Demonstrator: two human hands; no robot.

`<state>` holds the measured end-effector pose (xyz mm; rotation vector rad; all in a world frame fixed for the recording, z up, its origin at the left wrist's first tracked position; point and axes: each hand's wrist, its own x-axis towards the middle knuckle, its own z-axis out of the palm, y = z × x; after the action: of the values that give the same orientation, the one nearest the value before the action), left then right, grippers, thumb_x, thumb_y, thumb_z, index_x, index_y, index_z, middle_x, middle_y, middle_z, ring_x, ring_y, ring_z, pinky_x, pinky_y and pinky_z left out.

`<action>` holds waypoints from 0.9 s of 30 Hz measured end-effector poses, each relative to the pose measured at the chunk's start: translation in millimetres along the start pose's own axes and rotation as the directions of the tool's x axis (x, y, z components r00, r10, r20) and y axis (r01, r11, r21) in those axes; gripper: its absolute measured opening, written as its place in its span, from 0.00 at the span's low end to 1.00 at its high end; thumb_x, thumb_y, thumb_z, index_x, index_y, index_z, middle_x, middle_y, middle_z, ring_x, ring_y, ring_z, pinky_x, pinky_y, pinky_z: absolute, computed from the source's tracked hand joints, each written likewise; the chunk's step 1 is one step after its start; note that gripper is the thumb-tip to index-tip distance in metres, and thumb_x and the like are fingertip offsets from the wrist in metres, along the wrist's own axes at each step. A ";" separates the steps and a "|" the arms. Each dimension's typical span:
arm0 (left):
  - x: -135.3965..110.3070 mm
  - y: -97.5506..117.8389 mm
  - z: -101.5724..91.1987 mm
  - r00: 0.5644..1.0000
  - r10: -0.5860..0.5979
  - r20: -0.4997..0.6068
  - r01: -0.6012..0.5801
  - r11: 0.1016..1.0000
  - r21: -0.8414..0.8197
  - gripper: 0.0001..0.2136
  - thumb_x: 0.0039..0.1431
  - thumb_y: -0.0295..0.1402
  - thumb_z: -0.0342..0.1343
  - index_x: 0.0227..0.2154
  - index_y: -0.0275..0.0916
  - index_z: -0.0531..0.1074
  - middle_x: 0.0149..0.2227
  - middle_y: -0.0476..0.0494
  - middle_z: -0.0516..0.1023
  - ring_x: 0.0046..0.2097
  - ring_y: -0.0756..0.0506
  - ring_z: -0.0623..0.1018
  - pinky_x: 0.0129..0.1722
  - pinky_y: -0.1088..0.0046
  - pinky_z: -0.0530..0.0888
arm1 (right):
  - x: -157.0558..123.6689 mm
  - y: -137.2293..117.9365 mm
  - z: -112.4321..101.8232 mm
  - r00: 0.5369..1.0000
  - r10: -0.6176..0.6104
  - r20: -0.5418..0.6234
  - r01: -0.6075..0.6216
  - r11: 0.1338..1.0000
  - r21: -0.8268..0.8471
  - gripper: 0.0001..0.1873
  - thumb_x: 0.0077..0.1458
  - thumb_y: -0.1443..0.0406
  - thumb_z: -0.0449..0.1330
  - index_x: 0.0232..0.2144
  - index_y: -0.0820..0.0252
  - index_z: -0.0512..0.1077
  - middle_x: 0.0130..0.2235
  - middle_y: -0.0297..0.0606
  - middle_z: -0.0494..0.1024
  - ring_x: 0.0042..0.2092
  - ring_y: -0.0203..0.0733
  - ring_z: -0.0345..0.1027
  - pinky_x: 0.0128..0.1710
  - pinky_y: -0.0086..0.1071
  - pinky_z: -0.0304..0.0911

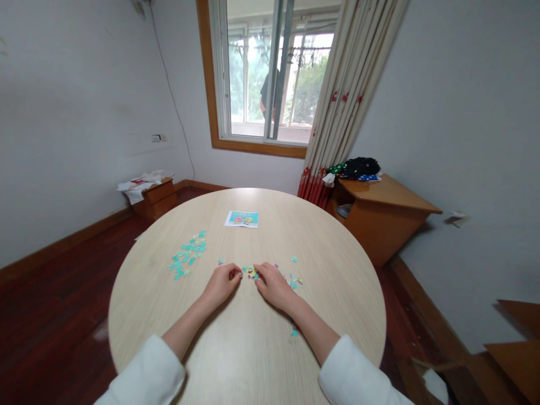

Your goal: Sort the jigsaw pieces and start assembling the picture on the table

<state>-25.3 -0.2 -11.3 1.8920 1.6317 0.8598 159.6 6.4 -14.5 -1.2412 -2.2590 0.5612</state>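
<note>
Between my hands a small cluster of joined jigsaw pieces [251,271], yellow with a cartoon face and some teal, lies flat on the round table [248,360]. Just left of the cluster, my left hand [223,282] has its thumb and fingers pinched together; whatever is at the fingertips is too small to make out. Thumb and fingers of my right hand [273,286] close on the right edge of the cluster and cover part of it. Loose jigsaw pieces [294,281] lie beside my right hand, partly hidden by it.
A pile of teal jigsaw pieces [188,256] spreads at the left. The picture sheet [242,219] lies toward the far edge. Single pieces sit near my right forearm [294,332] and beyond my left hand. Behind are a wooden desk [392,197] with cloths and a low cabinet [160,194].
</note>
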 end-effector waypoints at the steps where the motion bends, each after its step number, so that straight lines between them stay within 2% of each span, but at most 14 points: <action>1: -0.2 0.4 -0.3 1.000 -0.001 0.002 0.001 1.000 0.011 0.08 0.52 0.30 0.52 0.30 0.35 0.76 0.26 0.45 0.77 0.29 0.47 0.73 0.32 0.73 0.66 | 0.0 -0.2 -0.3 1.000 0.000 0.003 0.000 1.000 -0.001 0.19 0.54 0.73 0.54 0.50 0.65 0.67 0.44 0.45 0.72 0.48 0.41 0.65 0.51 0.34 0.59; 8: -1.0 0.7 3.0 1.000 0.009 0.010 -0.010 0.995 0.103 0.07 0.54 0.29 0.52 0.27 0.35 0.75 0.27 0.43 0.77 0.31 0.47 0.73 0.34 0.72 0.65 | 0.0 -1.2 -1.2 1.000 0.002 0.014 -0.002 1.000 0.002 0.19 0.54 0.73 0.54 0.50 0.65 0.67 0.44 0.45 0.72 0.48 0.40 0.65 0.51 0.33 0.59; 12: -1.4 -2.4 -0.4 0.999 0.035 -0.009 -0.033 0.989 0.147 0.09 0.57 0.32 0.51 0.32 0.34 0.75 0.31 0.40 0.78 0.35 0.45 0.74 0.36 0.71 0.66 | 0.0 -1.4 -1.4 1.000 0.003 0.015 -0.003 1.000 0.004 0.19 0.54 0.73 0.54 0.49 0.64 0.67 0.44 0.44 0.72 0.48 0.40 0.65 0.51 0.33 0.59; 15: -3.5 -1.2 -6.4 0.998 0.064 0.002 -0.063 0.971 0.229 0.10 0.53 0.33 0.56 0.35 0.35 0.76 0.35 0.39 0.77 0.39 0.43 0.74 0.40 0.69 0.66 | 0.2 -1.1 -1.3 1.000 0.001 0.016 -0.002 1.000 0.013 0.19 0.54 0.73 0.54 0.49 0.64 0.67 0.44 0.44 0.71 0.47 0.40 0.65 0.51 0.34 0.59; 18: -6.4 2.5 -9.5 0.996 0.071 0.053 -0.084 0.955 0.284 0.09 0.52 0.33 0.58 0.35 0.38 0.77 0.37 0.41 0.77 0.42 0.42 0.73 0.44 0.67 0.65 | 0.4 -1.6 -1.6 1.000 0.002 0.014 -0.002 1.000 0.019 0.19 0.54 0.73 0.54 0.49 0.63 0.67 0.43 0.43 0.71 0.47 0.40 0.65 0.50 0.34 0.59; 27: -3.6 2.7 -1.7 0.997 0.071 0.027 -0.076 0.956 0.284 0.06 0.55 0.31 0.55 0.33 0.38 0.76 0.35 0.42 0.77 0.40 0.44 0.74 0.42 0.66 0.65 | 0.4 -4.5 -3.3 1.000 0.003 0.027 -0.004 1.000 0.019 0.18 0.54 0.73 0.54 0.48 0.64 0.68 0.42 0.43 0.70 0.46 0.40 0.65 0.50 0.34 0.60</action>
<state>-25.0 -4.2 -8.7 2.1592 1.7626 0.6627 158.5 4.8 -9.2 -1.2355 -2.2693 0.6025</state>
